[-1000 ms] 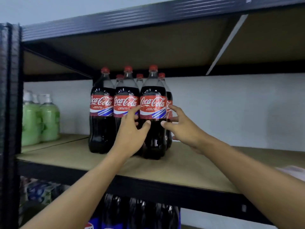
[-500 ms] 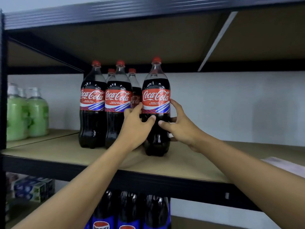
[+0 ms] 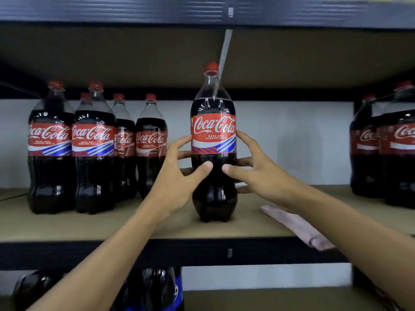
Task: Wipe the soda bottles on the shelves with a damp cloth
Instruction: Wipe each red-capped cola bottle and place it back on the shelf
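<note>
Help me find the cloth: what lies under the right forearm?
A pinkish cloth lies on the shelf, its near end over the front edge. The forearm covers its right side.

Red-capped cola bottle [image 3: 213, 153] upright on the shelf [image 3: 112, 225].
Matching bottles [image 3: 93, 162] flank it; a pinkish cloth [image 3: 296, 227] lies just right, overhanging the edge.

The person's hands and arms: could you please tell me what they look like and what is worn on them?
Both arms are bare from the frame's edge to the wrist: no sleeves show on the left forearm or right forearm. The left hand and right hand wear no gloves, and no watch, bracelet or ring is visible. The thumbnails look short and unpainted.
</note>
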The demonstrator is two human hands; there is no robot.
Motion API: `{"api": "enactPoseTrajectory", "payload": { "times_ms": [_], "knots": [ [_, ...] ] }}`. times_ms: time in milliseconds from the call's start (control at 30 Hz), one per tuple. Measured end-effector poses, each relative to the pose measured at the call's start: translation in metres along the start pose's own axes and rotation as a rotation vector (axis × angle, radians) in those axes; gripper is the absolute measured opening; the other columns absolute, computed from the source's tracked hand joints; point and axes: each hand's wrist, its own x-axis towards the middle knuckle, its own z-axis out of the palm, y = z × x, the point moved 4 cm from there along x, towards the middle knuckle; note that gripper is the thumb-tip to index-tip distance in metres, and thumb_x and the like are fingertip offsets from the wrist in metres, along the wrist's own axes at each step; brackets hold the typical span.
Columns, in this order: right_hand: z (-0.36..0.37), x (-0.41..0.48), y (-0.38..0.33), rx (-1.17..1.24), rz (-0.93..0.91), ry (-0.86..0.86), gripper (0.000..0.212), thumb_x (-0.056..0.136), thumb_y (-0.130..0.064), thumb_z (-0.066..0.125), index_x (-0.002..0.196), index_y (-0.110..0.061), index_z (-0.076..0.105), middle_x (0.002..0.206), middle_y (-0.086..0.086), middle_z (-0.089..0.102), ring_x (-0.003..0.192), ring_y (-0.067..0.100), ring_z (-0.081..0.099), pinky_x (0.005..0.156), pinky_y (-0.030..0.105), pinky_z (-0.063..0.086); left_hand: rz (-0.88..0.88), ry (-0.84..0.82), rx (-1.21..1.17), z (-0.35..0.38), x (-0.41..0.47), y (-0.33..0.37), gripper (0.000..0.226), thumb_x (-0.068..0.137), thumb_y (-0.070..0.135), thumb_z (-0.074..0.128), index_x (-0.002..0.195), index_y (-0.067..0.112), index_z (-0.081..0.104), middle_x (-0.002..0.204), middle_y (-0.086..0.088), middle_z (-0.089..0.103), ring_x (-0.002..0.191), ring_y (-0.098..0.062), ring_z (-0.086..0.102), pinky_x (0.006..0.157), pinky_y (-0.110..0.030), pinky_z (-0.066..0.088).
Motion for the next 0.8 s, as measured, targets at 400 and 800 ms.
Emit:
{"api": "enactPoseTrajectory", "payload": {
  "times_ms": [400,800],
  "knots": [
    [-0.055,-0.04,0.003,-0.352,0.126,-0.041,0.085,0.094,-0.043,0.069,0.157,-0.051,0.013,0.148,-0.009,0.047,0.122,0.012,0.061,0.105,0.032,0.046,0.013,-0.019,-0.086,0.043,-0.008,0.013,0.068,0.093,0.038,0.073,0.132,0.075,0.033,0.133,0.021,0.058,0.114,0.006,0.063,0.109,-0.04,0.051],
    [-0.052,-0.045,0.058,-0.94,0.37,-0.306,0.053,0.103,-0.058,0.037,0.101,-0.014,0.067,0.094,0.003,0.075,0.094,0.026,0.067,0.091,0.037,0.051,-0.005,-0.061,-0.056,0.043,-0.012,0.017,0.073,0.095,0.042,0.068,0.15,0.065,0.026,0.136,0.01,0.061,0.107,0.01,0.065,0.104,-0.039,0.051]
  ]
}}
